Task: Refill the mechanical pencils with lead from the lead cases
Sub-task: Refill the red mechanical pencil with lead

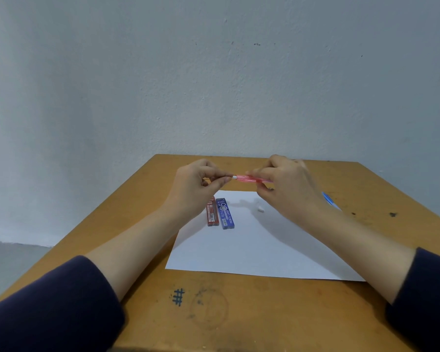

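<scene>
Above the middle of the wooden table (239, 313), the pink mechanical pencil (249, 178) is held up in the air, lying sideways between two hands. The right hand (287, 184) has its fingers curled round the pink body. The left hand (198, 186) pinches the white end with finger and thumb. A lead may be in that pinch, but it is too thin to see. To do this step well, I think the right hand should keep the pencil very still. The left hand should work slowly and in a straight line with the hole, because lead snaps if it bends. It also helps to stay over the paper (252, 245), so a dropped bit is easy to find. Now the count: two pencils, the pink one and a blue pencil (331, 201) lying partly hidden behind the right hand. There are two lead cases side by side on the paper, a red lead case (212, 213) and a blue lead case (226, 215). There is one sheet of paper and one small white piece (261, 209) on it, maybe a cap or eraser.
</scene>
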